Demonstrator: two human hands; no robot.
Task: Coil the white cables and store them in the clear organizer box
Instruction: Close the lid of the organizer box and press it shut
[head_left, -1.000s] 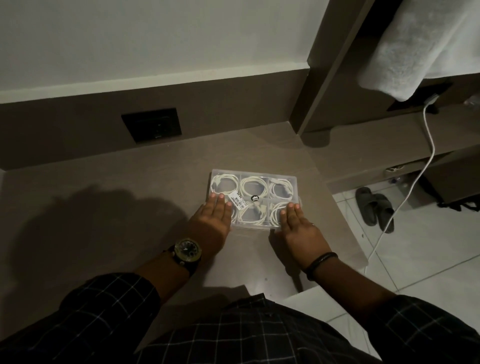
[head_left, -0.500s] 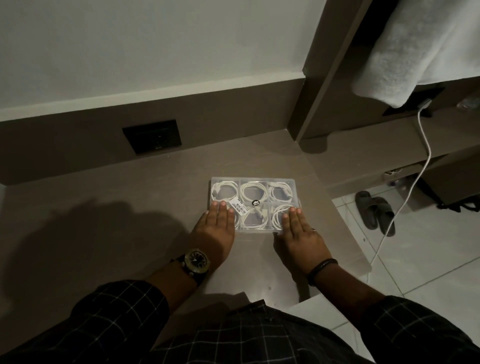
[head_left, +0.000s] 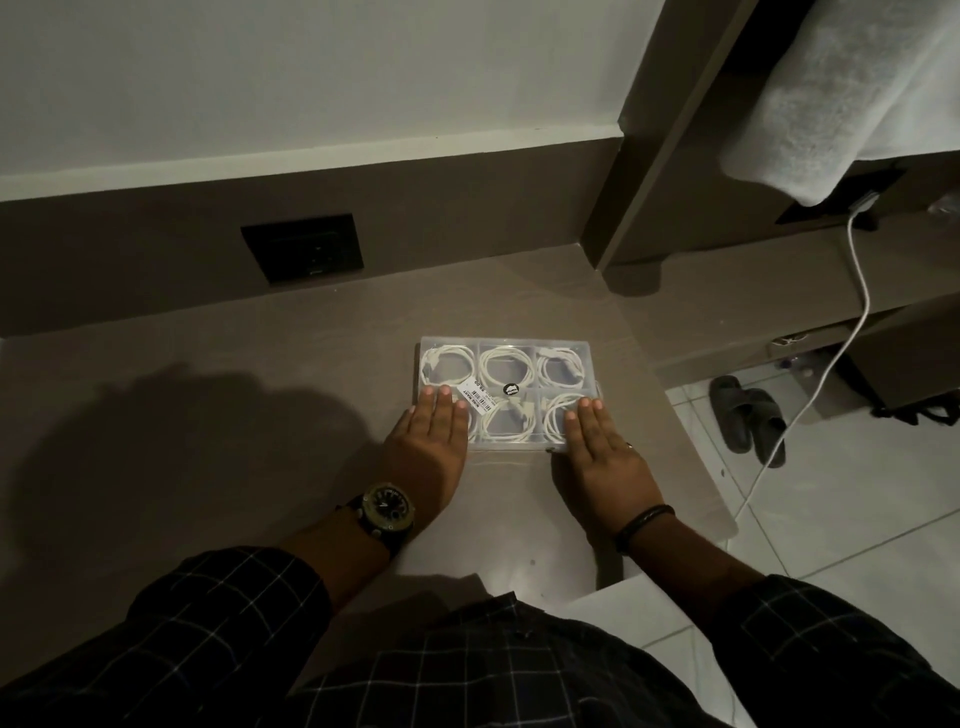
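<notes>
Resting on box: left hand (head_left: 434, 447) and right hand (head_left: 602, 452) — fingers flat, pressed together, pinching nothing
Box (head_left: 506, 345): on desk (head_left: 260, 374), lid closed
Cables (head_left: 506, 366): coiled inside (one per compartment)

The white price sticker (head_left: 477, 399) on the lid of the clear organizer box (head_left: 506, 345) carries a barcode, a line that looks like "MINI MART", and "59.00". Beside it, the round black sticker (head_left: 511, 390) has a logo too small for me to read.
</notes>
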